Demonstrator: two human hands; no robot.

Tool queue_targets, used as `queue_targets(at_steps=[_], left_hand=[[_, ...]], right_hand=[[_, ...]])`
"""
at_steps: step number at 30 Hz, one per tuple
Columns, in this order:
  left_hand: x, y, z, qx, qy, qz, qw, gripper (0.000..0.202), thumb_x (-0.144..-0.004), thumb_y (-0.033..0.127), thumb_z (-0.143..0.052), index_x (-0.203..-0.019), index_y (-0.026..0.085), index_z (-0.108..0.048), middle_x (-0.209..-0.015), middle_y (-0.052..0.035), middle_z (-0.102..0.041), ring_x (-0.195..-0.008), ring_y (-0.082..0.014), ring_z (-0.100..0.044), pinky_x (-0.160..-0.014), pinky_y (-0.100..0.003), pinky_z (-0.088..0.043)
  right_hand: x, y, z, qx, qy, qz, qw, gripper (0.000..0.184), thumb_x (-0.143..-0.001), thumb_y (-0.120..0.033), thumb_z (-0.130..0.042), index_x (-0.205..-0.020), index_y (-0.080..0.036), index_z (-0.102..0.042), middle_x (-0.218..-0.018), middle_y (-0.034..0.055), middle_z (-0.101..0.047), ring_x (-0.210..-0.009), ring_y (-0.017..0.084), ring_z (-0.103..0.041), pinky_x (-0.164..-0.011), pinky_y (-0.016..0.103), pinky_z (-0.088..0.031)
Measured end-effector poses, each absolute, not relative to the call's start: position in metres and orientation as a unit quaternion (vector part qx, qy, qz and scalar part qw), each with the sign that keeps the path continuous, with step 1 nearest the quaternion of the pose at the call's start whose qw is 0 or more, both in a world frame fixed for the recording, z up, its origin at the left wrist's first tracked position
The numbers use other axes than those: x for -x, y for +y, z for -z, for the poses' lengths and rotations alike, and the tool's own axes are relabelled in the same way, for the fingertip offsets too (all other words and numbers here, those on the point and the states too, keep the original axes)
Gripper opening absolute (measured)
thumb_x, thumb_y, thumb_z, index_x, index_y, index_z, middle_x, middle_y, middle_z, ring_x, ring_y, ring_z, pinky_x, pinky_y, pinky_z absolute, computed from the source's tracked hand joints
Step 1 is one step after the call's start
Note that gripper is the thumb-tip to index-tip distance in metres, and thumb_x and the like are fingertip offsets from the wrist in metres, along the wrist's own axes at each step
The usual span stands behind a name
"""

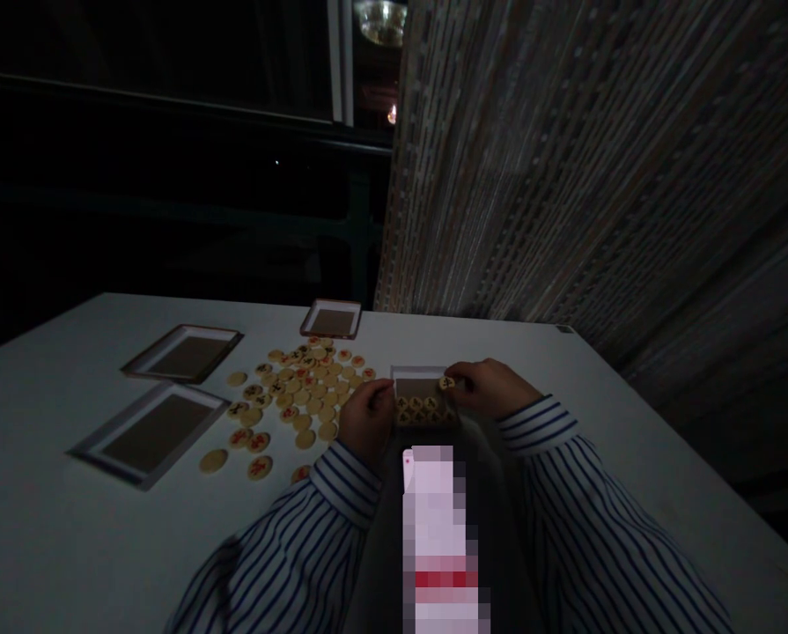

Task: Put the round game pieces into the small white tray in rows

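A small open box (420,387) sits on the white table (69,528) right in front of me, with a row of round game pieces along its near side. My right hand (489,387) pinches one round wooden piece (446,383) over the box's right edge. My left hand (367,418) is curled against the box's left side, holding it. A scattered pile of round pieces (301,387) with red and black marks lies just left of my left hand.
Two flat box trays (149,431) (182,352) lie at the left, and a smaller tray (331,319) lies behind the pile. A curtain (598,176) hangs close behind the table on the right. The room is dark.
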State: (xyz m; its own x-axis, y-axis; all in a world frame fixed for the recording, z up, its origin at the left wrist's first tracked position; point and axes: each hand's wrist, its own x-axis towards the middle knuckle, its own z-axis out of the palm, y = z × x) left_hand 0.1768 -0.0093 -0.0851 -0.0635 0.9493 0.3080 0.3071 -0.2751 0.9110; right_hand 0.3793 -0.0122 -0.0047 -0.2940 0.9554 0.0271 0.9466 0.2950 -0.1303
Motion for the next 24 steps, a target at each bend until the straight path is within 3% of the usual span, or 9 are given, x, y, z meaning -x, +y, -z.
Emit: queue_targets(at_steps=[10, 24], left_hand=[[-0.175, -0.011, 0.083, -0.65, 0.515, -0.488, 0.271, 0.019, -0.073, 0.022, -0.052, -0.086, 0.016, -0.064, -0.082, -0.0062, -0.065, -0.074, -0.0156, -0.06, -0.067, -0.029, -0.049], [-0.175, -0.01, 0.088, -0.677, 0.51, -0.467, 0.253, 0.016, -0.074, 0.02, -0.051, -0.084, 0.016, -0.064, -0.084, -0.0062, -0.065, -0.079, -0.0165, -0.06, -0.071, -0.029, -0.048]], right_hand=[[-0.383, 0.0, 0.011, 0.562, -0.825, -0.055, -0.001, 0.027, -0.073, -0.032, -0.053, -0.094, -0.021, -0.066, -0.09, 0.0067, -0.066, -0.08, 0.019, -0.06, -0.067, 0.027, -0.041], [-0.384, 0.005, 0.023, 0.548, -0.833, -0.061, -0.044, 0.024, -0.071, -0.031, -0.056, -0.09, -0.022, -0.067, -0.088, 0.0067, -0.065, -0.078, 0.02, -0.059, -0.062, 0.028, -0.041]])
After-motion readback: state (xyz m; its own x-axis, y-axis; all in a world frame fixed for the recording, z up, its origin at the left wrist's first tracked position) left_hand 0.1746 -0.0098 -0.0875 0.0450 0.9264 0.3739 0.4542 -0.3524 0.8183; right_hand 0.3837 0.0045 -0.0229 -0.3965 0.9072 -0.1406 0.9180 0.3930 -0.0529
